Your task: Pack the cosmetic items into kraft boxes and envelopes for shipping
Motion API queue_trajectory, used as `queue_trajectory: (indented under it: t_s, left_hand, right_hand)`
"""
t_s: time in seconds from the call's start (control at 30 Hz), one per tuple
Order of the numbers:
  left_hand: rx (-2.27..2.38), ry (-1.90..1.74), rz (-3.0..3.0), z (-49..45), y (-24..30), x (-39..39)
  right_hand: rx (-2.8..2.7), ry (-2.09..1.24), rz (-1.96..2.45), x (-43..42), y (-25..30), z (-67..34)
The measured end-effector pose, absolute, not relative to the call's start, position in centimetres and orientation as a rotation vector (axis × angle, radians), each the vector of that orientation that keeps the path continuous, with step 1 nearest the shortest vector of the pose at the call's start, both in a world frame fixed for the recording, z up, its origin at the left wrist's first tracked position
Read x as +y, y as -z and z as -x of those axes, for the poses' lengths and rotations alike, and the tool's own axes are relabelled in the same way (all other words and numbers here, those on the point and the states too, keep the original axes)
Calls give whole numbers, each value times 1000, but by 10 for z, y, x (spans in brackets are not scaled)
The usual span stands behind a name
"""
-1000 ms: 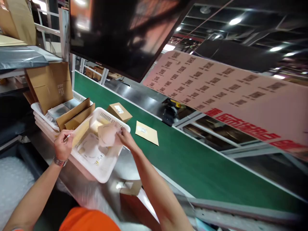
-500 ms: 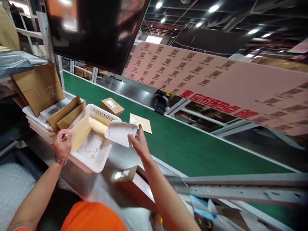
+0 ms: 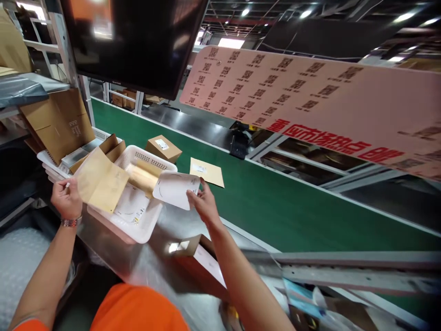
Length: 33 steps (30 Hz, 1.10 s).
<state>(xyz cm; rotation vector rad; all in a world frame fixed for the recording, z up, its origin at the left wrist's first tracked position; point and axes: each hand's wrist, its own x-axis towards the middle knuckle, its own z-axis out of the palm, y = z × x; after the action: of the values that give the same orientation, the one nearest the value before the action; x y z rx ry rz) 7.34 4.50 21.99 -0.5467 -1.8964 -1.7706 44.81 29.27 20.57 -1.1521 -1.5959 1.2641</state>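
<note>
My left hand [image 3: 68, 200] is closed, pinching the left edge of a tan paper envelope [image 3: 108, 184] that tilts over a white plastic basket [image 3: 146, 235]. A small white bit shows between its fingertips; I cannot tell what it is. My right hand [image 3: 204, 202] grips the right end of a flat white packet [image 3: 175, 189] with rounded corners, thumb on top. The packet is held over the basket's right side. Inside the basket lie another white packet [image 3: 132, 202] with printing and a shiny yellowish parcel [image 3: 146, 174].
A labelled carton [image 3: 163, 148] and a labelled tan envelope [image 3: 207, 172] lie on the green conveyor belt [image 3: 275, 202]. Cardboard pieces [image 3: 58, 122] stand in baskets at left. An open box [image 3: 200, 259] is near my right forearm. A monitor [image 3: 134, 41] and code-printed board [image 3: 303, 96] hang above.
My left hand has moved left and slightly up, drawing the tan envelope with it so more of it shows. My right hand still holds the white packet in nearly the same place.
</note>
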Motion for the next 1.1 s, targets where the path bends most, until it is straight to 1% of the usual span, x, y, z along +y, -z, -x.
queue_trajectory:
  t_s: [0.33, 0.5, 0.6, 0.73, 0.83, 0.9, 0.97, 1.03, 1.1]
  left_hand:
    - [-1878, 1700, 475, -49, -214, 34]
    - [-1924, 1685, 459, -49, -208, 34]
    - [-1968, 1682, 423, -49, -206, 36]
    - [-1947, 1697, 402, -50, -205, 41]
    - [-1940, 1685, 399, -51, -206, 44]
    - [-1949, 1700, 405, -52, -204, 44]
    - [-1969, 1712, 407, -52, -203, 44]
    - [-1978, 1713, 397, -52, -201, 42]
    - [-1971, 1709, 386, -54, -200, 40]
  right_hand:
    - [-1929, -1386, 999, 300, -190, -374]
    - [-1979, -1370, 1004, 310, -187, -349]
    - [-2040, -1449, 992, 319, -186, -341]
    - [-2224, -1578, 825, 319, -181, -327]
    - [-2544, -1620, 624, 310, -175, -314]
    - [-2771, -1480, 612, 307, -168, -303]
    - [-2894, -1216, 783, 308, -162, -293]
    - [-2896, -988, 987, 315, -155, -284]
    - [-2861, -848, 1125, 326, -150, -278]
